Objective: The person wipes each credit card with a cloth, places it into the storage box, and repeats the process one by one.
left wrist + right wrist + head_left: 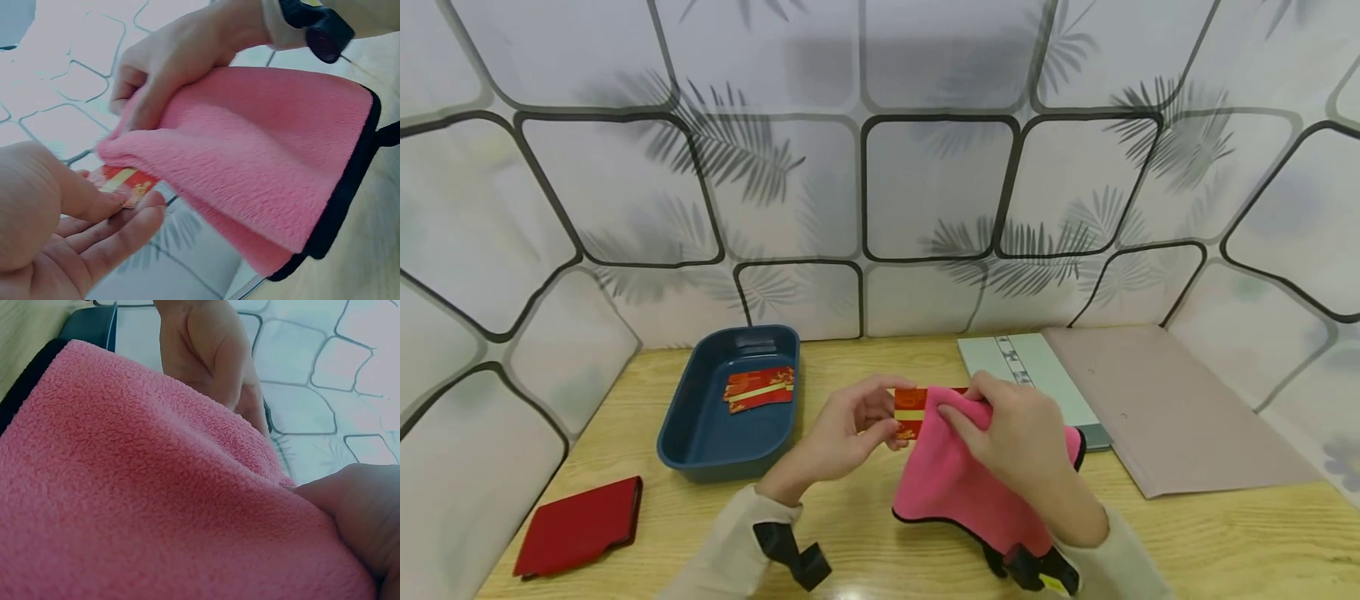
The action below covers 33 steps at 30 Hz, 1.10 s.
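Note:
My left hand (pixel 848 431) pinches the left end of a red card with a yellow stripe (pixel 909 413), held above the table. A pink cloth with black edging (pixel 955 475) is gripped by my right hand (pixel 1011 425), thumb pressing on its upper part. The cloth wraps over the right portion of the card, which hides that part. In the left wrist view the card (pixel 128 182) shows between the left fingers and the cloth (pixel 250 144). Across the right wrist view, the cloth (pixel 137 487) covers the card entirely.
At left stands a blue tray (pixel 681 442) with several similar red cards (pixel 760 388) inside. A dark red wallet-like case (pixel 580 527) lies at front left. Behind the right hand are a pale green notebook (pixel 1060 379) and a greyish-pink folder (pixel 1180 408) on the wooden table (pixel 850 533).

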{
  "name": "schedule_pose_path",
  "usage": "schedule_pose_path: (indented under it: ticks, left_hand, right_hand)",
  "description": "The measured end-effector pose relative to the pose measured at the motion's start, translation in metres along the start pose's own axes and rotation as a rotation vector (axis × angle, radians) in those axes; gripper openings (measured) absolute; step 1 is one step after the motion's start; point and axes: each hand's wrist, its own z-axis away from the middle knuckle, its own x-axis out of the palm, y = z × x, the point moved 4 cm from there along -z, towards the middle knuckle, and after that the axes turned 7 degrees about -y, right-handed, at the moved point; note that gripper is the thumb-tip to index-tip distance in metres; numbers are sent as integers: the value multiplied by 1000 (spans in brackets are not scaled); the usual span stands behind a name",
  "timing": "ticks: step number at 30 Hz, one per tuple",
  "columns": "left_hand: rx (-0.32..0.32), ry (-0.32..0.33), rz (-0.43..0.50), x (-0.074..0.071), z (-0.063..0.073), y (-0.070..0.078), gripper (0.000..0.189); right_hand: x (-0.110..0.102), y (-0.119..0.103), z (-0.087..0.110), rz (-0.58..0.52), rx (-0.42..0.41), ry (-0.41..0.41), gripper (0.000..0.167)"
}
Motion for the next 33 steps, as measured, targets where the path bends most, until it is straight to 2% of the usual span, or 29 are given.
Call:
schedule_pose_path:
  ticks: [6,14,17,20,24,26,30,33]
  left_hand:
    - [-34,-37,59,-5,1,1,40]
    - [-57,-39,79,-13,3,3,41]
    - [-88,-14,114,-14,3,1,42]
    - [-160,36,147,-17,4,-2,45]
    - [-246,108,112,-20,5,-6,49]
    - [-261,132,85,-21,5,-7,50]
    - [-267,157,54,-20,4,-7,50]
    - [-262,168,43,-19,4,-8,50]
  right_hand:
    - [-4,4,-1,4,21,2,34]
    - [-9,14,-2,23,40,30,31]
    - [-11,21,-3,70,47,42,30]
    - [-14,27,-3,124,65,42,29]
    - [-19,32,-4,156,112,21,26]
    - [-21,33,-4,149,123,17,24]
    - [-22,28,-5,89,64,5,26]
    - [-15,17,-4,37,-8,-55,27]
